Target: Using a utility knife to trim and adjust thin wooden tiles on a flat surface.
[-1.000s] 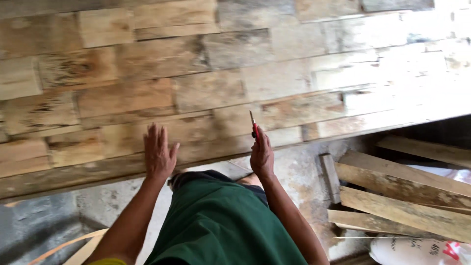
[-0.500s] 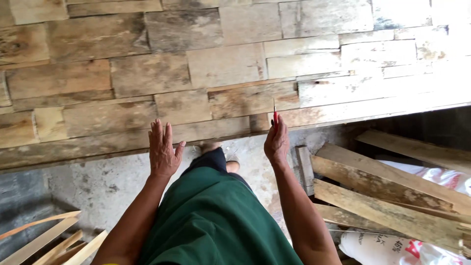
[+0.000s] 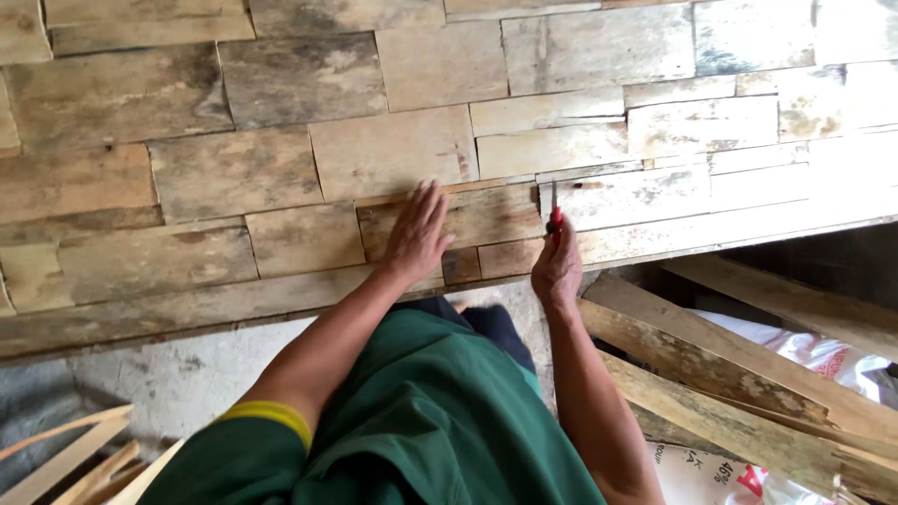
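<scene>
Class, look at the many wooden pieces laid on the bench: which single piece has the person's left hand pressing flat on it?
The brownish piece in the second row from the near edge, under the left hand. The other pieces lie untouched; the right hand holds a red tool.

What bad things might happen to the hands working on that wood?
The left hand lies flat on a rough, weathered plank, so it might catch a splinter. The right hand holds a thin red-handled tool upright close beside it; a slip could possibly jab those fingers. Loose boards lie piled low on the right, which might trip a foot.
</scene>
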